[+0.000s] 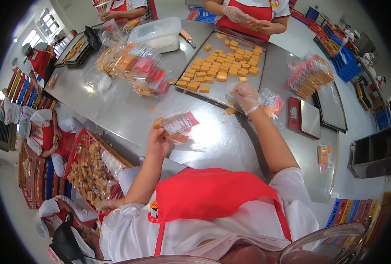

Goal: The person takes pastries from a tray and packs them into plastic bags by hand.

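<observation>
Biscuit packet (176,126), clear film with a white printed label and a pink part, sits at mid-frame, left of centre, above the steel table (120,108). Left hand (158,141) has hold of it by its left end, fingers closed on the film, packet tilted up to the right. Right hand (247,97), in a clear glove, is over the lower right edge of the metal tray (220,91), fingers curled in; cannot tell if anything is between them. Tray, upper centre, carries loose rectangular biscuits (222,66), mostly in rough rows; a few crumbs lie on the table below it. Printed wrapper (271,102) just right of the right hand. Red and silver scale (310,119) right of centre, stack of filled packets (311,75) above it, single packet (324,156) below it. Upper left: heap of packets (136,68), lidded plastic tub (156,35) beside it. Top edge: co-worker's hands (250,21) at a red apron, at least one gloved, holding something small, too blurred to name. Lower left: red crate (75,152) full of bagged biscuits.
</observation>
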The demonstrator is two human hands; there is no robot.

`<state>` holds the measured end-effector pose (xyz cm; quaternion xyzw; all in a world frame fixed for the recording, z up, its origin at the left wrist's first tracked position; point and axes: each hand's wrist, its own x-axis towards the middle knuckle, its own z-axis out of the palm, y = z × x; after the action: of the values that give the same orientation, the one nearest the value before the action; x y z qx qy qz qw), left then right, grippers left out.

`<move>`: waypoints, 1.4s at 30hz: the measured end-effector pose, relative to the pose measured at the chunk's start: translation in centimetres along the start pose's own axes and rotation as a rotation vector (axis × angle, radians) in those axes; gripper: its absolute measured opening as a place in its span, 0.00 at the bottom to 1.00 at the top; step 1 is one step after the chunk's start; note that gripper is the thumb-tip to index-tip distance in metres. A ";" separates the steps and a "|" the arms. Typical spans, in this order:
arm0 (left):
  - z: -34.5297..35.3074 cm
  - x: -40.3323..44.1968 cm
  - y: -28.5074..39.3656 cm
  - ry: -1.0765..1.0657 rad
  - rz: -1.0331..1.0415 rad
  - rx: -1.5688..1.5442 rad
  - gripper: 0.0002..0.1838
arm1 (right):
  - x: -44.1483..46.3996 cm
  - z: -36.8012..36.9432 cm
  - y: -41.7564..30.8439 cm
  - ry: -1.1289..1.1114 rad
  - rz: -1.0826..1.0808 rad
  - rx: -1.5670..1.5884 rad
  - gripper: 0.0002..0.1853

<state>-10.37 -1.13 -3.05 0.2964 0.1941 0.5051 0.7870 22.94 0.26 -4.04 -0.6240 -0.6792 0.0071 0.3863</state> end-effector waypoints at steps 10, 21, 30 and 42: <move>-4.3 -0.2 -1.3 0.003 -0.108 -0.210 0.23 | -0.2 -1.8 -1.1 -0.514 0.042 -0.188 0.21; -4.2 -0.1 -1.4 -0.008 -0.121 -0.220 0.22 | 2.0 -1.3 -3.0 -0.727 0.053 -0.343 0.22; -5.8 0.0 -1.9 -0.058 -0.111 -0.183 0.27 | 2.4 -0.2 -1.6 -0.656 0.185 -0.241 0.18; -5.6 0.0 -1.9 -0.031 -0.087 -0.185 0.28 | 2.2 -1.0 -3.1 -0.678 0.233 -0.233 0.16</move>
<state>-12.47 -0.24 -8.57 0.2216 0.1472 0.4819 0.8349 21.03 0.95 -0.65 -0.6991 -0.6892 0.1798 0.0626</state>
